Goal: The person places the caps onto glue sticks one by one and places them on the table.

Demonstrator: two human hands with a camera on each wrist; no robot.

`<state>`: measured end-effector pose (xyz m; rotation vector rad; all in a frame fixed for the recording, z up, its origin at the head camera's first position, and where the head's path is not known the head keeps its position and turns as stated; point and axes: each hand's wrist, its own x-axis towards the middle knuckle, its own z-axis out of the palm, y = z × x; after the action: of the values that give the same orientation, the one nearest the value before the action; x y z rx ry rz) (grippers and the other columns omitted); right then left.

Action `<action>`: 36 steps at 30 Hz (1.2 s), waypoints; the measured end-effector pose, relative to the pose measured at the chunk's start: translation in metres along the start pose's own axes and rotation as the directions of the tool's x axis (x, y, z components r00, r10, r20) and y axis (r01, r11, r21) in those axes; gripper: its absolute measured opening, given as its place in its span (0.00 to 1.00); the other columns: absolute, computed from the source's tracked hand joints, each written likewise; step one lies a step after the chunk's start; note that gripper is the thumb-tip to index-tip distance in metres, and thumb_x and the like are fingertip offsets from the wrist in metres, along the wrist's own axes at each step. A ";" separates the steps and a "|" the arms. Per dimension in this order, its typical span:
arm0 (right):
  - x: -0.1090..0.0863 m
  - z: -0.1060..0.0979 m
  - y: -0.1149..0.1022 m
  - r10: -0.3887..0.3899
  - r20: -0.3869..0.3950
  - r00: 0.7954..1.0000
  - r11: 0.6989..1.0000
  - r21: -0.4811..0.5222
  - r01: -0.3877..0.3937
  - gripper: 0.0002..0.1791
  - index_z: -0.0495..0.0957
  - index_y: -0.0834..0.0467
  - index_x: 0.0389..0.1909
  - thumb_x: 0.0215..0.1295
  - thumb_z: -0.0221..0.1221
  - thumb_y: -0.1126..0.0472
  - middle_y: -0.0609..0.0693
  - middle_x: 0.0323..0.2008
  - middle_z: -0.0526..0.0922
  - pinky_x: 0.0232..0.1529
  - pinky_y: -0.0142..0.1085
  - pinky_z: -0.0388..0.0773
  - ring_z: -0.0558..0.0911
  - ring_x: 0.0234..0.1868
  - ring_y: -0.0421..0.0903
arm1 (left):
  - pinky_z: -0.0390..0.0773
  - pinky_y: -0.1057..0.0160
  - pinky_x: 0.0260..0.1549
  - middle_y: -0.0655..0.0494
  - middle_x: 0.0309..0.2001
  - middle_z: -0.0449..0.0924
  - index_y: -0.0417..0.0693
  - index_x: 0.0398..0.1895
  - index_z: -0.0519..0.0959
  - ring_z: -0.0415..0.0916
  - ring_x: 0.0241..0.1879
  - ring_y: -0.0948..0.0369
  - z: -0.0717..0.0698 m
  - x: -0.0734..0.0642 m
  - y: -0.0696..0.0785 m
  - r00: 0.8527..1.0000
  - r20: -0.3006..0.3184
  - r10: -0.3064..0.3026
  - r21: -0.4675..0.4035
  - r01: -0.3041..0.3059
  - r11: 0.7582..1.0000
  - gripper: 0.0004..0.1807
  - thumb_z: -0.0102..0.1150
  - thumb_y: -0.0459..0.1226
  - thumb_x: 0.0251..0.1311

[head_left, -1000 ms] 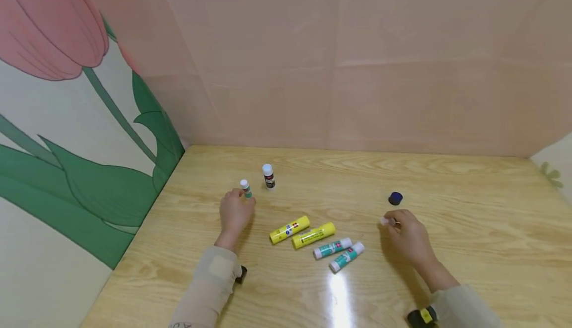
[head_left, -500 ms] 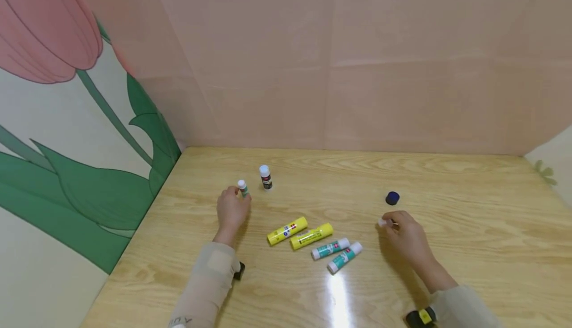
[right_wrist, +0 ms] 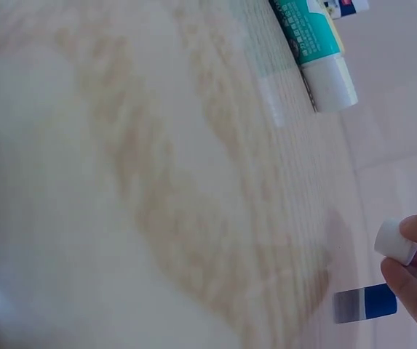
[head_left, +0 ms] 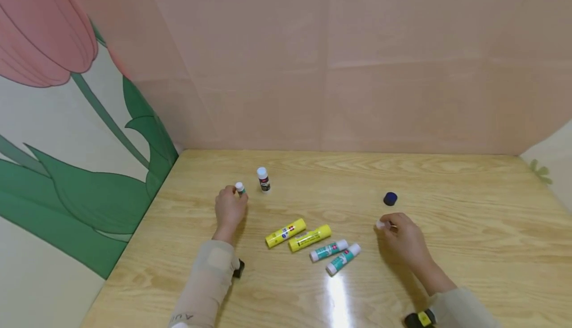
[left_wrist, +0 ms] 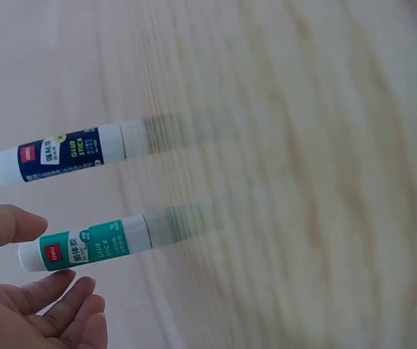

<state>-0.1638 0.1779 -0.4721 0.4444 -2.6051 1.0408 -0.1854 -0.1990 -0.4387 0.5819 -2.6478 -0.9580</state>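
Note:
A green glue stick (left_wrist: 95, 243) with a white cap stands upright on the table. My left hand (head_left: 230, 209) is at its top, the thumb on one side and the index finger on the other, seemingly pinching it. Just beyond stands a navy-labelled glue stick (head_left: 263, 180), also white-capped, and no hand touches it. My right hand (head_left: 405, 238) pinches a small white cap (right_wrist: 395, 242) between thumb and fingers, a little above the table. Behind that hand, a dark blue cap (head_left: 390, 199) sits on the table.
Two yellow glue sticks (head_left: 286, 233) and two green glue sticks (head_left: 343, 259) lie on their sides between the hands. The wooden table (head_left: 469, 209) meets a pink covering (head_left: 326, 95) at its back edge. A flower-patterned panel (head_left: 53, 179) stands at the left.
My left hand has moved up slightly and its thumb has come closer to the standing green glue stick. The right hand keeps hold of the white cap. The head view has shifted slightly.

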 end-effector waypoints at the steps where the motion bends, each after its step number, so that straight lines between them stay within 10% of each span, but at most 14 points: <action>1: 0.000 0.000 0.000 -0.001 -0.002 1.000 1.000 -0.001 0.001 0.08 0.74 0.68 0.31 0.47 0.58 0.76 0.58 0.30 0.74 0.32 0.44 0.75 0.74 0.34 0.53 | 0.66 0.53 0.40 0.42 0.42 0.72 0.35 0.45 0.71 0.67 0.41 0.48 0.000 0.000 0.000 1.000 0.003 -0.005 -0.004 0.005 1.000 0.21 0.55 0.40 0.51; 36: -0.005 0.006 -0.003 0.000 -0.047 0.999 0.999 0.048 0.002 0.09 0.74 0.69 0.30 0.45 0.58 0.78 0.58 0.31 0.74 0.31 0.42 0.75 0.75 0.35 0.54 | 0.68 0.54 0.39 0.42 0.36 0.73 0.34 0.37 0.73 0.68 0.38 0.50 0.006 0.006 -0.004 1.000 0.019 -0.012 -0.212 0.016 0.977 0.11 0.55 0.33 0.52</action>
<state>-0.1594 0.1726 -0.4760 0.4271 -2.5435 1.1028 -0.1919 -0.2015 -0.4446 0.5450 -2.5155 -1.2353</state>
